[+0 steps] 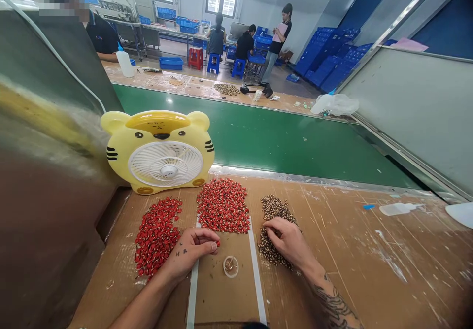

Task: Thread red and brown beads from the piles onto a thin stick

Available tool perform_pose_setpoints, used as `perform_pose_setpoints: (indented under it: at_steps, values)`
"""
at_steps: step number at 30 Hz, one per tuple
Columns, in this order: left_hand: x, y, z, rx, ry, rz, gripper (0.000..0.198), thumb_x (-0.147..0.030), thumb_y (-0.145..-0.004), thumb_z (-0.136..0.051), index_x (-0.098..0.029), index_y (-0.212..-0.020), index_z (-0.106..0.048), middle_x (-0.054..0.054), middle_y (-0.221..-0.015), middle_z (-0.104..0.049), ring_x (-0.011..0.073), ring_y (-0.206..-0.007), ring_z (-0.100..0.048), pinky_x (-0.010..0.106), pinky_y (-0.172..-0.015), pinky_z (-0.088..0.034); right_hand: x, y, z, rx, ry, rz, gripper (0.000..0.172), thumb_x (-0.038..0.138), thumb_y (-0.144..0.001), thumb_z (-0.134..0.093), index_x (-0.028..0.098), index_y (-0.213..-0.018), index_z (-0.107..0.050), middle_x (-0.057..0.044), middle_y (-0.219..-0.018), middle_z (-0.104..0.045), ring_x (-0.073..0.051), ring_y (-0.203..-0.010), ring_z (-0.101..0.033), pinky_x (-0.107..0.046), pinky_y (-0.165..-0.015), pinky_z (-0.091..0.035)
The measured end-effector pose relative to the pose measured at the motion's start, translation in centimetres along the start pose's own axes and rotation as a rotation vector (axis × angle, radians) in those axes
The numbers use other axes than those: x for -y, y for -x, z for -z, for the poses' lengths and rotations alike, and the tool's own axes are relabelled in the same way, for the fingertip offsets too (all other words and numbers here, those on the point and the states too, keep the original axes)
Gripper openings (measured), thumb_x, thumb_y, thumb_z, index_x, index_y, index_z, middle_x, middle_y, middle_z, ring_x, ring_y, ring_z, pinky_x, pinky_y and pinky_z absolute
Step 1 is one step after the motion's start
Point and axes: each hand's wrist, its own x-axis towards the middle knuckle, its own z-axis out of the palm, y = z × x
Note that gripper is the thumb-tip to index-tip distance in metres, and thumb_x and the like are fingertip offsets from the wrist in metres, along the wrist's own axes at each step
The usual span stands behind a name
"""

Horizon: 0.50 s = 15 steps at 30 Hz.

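Observation:
My left hand (192, 252) rests on the cardboard mat (221, 289), its fingers pinched on a small red piece at the fingertips. Beside it to the left lies a pile of red pieces (157, 235); a second red pile (223, 206) sits just beyond the hand. My right hand (286, 240) lies on a heap of small brown and cream pieces (273, 211), fingers curled into it as if pinching; what they hold is hidden. A small clear round cap (230, 266) stands on the mat between the hands.
A yellow tiger-shaped desk fan (159, 151) stands at the bench's back edge. Behind it runs a green conveyor belt (277, 139). A small white squeeze bottle (397, 209) lies at right. Other people sit and stand by blue crates (325, 58) in the background.

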Motion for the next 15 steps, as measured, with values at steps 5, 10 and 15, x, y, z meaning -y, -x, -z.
perform_pose_setpoints:
  at_steps: [5, 10, 15]
  values:
    - [0.1, 0.0, 0.1, -0.019, -0.006, -0.009, 0.022, -0.03, -0.064, -0.085, -0.016, -0.078, -0.077, 0.002, -0.07, -0.072, 0.014, -0.066, -0.062, 0.023, -0.067, -0.045, 0.7, 0.4, 0.1, -0.022, -0.068, -0.029, 0.021, 0.021, -0.091, -0.052, 0.018, -0.086, -0.072, -0.004, -0.078, -0.07, -0.02, -0.071, -0.065, -0.03, -0.067, -0.049]
    - [0.0, 0.2, -0.3, -0.021, 0.012, -0.039, 0.024, -0.032, -0.062, -0.087, -0.016, -0.077, -0.078, 0.003, -0.067, -0.073, 0.0143, -0.064, -0.063, 0.022, -0.066, -0.047, 4.4, 1.1, -1.2, -0.106, -0.324, -0.118, 0.02, 0.024, -0.091, -0.055, 0.019, -0.085, -0.074, -0.004, -0.077, -0.071, -0.018, -0.068, -0.064, -0.028, -0.062, -0.048]
    - [1.0, 1.1, -0.3, -0.125, 0.032, -0.034, 0.031, -0.038, -0.057, -0.09, -0.019, -0.078, -0.079, 0.005, -0.08, -0.079, 0.0194, -0.073, -0.069, 0.024, -0.068, -0.055, 9.9, 1.2, -3.0, -0.203, -0.261, 0.014, 0.02, 0.012, -0.082, -0.056, 0.02, -0.085, -0.073, -0.003, -0.074, -0.07, -0.017, -0.071, -0.064, -0.026, -0.067, -0.049]
